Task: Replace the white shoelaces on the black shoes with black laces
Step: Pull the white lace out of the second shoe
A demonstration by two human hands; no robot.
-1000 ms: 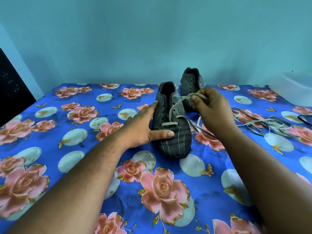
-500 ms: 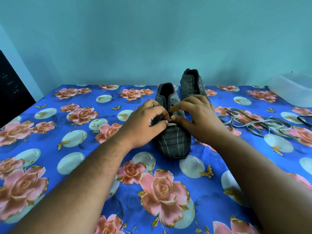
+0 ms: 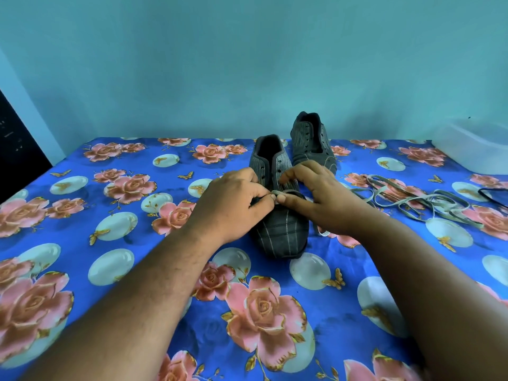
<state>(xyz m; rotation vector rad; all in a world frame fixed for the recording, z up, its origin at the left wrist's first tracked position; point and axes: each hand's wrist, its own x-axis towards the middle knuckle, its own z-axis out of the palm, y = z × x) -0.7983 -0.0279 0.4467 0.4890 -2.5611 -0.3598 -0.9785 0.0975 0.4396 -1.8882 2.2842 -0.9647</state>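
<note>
Dark panel (image 3: 13, 138): standing at the far left edge, beside the teal wall.

Floral cloth (image 3: 110, 270): blue, with pink roses and pale discs, covering the whole surface and bearing everything listed below.

Left hand (image 3: 231, 204): reaching in from the lower left and resting on the near shoe's left side; fingers are curling, thumb and forefinger pinching the white lace at the lowest eyelets.

White lace (image 3: 277, 193): showing only as a short pale bar between the two thumbs, lying across the near shoe's vamp.

Near shoe (image 3: 280, 229): dark grey with thin pale stripes, sitting at centre, toe pointing toward the camera; upper eyelets are standing unlaced.

Right hand (image 3: 321, 202): coming in from the lower right, fingers curling, thumb and forefinger pinching the same lace from the right.

Far shoe (image 3: 310, 138): sitting just behind and right of the near one, showing no lace.

Loose laces (image 3: 412, 199): lying tangled on the cloth, right of the hands.

Black lace (image 3: 492, 195): partly showing at the right edge.

Clear plastic tub (image 3: 475, 144): sitting at the far right.
</note>
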